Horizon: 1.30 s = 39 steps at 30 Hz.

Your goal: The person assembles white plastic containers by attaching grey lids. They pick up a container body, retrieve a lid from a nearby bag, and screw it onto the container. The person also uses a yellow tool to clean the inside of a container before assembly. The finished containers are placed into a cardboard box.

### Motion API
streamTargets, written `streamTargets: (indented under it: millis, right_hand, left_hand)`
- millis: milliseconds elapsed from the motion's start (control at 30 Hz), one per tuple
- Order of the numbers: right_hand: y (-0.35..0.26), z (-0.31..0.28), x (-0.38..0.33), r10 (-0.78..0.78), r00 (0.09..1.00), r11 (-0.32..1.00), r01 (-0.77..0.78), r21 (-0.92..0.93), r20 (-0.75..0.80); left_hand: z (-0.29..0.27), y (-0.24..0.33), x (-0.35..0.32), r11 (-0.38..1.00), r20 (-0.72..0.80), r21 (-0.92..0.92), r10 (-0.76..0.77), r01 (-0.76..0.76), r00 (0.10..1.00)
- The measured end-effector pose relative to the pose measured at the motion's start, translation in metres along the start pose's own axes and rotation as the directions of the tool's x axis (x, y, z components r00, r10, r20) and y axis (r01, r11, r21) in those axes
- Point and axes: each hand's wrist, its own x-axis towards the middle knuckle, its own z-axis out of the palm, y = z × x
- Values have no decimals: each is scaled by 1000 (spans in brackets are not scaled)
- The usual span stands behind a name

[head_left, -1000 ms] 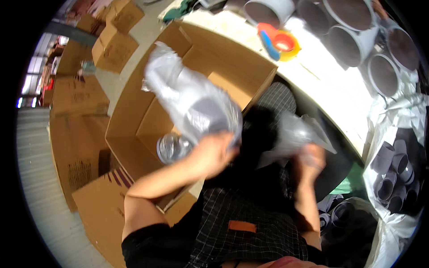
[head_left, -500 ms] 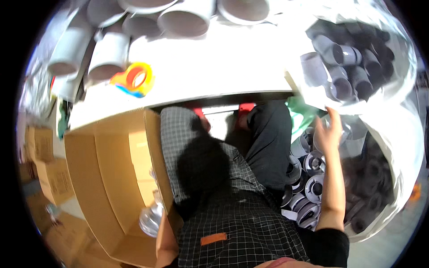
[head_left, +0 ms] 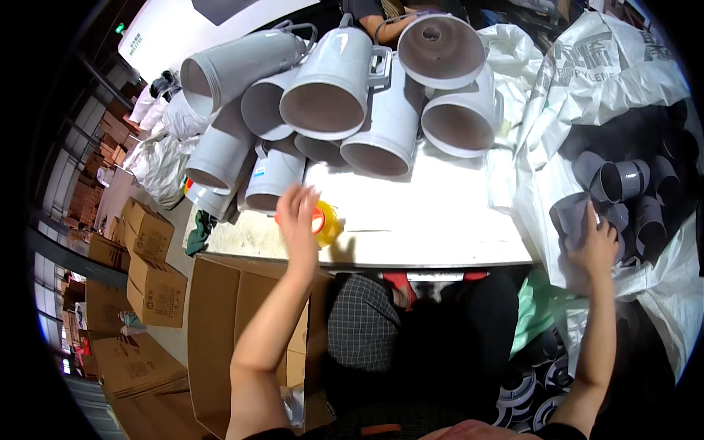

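At the front left of the white table, my left hand [head_left: 297, 224] is over a yellow and red tape dispenser [head_left: 330, 224], fingers stretched upward and nothing visible in them. The hand covers part of the dispenser; whether it touches it I cannot tell. On the right, my right hand [head_left: 598, 248] reaches into a white woven bag [head_left: 539, 180]. Its fingers close on the edge of a short grey cylindrical cup [head_left: 569, 220]. The thumb is mostly hidden. Several similar grey fittings [head_left: 629, 181] lie in the bag beside it.
Large grey jug-like cylinders [head_left: 324, 92] with handles are piled across the table. An open cardboard box [head_left: 216, 330] stands left of my legs. Round grey parts [head_left: 517, 392] lie low on the right. Another person's arm [head_left: 396, 28] shows behind the pile. Cartons [head_left: 155, 290] stand at far left.
The view has tipped up toward the table. My left hand has come out of the cardboard box to the tape dispenser. My right hand has moved up to the grey cup in the bag.
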Motion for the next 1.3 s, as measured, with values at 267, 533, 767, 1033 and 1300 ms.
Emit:
streamTargets:
  millis: [267,533,767,1033,1300]
  right_hand:
    - [31,-71,-124,-375,873,656,12,754,312]
    - [-40,-41,-241,-153,987,557,127,820,-50]
    - [-62,-160,-150,116,755,112,636,763,-646]
    - [-123,-57,-166,-292,933,-88,192,977,-209]
    - [-141,-41,-227,-113,994,-589,-58,806,-11]
  left_hand:
    - [134,96,182,857,-240,-512,-204,55,949]
    - [-22,90,18,869,-387,-383,157,-313,909]
    - [-178,81,-83,979,-159,-182,58,-87,986]
    - [-161,72,-129,982,-158,-176,-95,67,983]
    - [-121,114,-126,959,-206,3,277,-283,938]
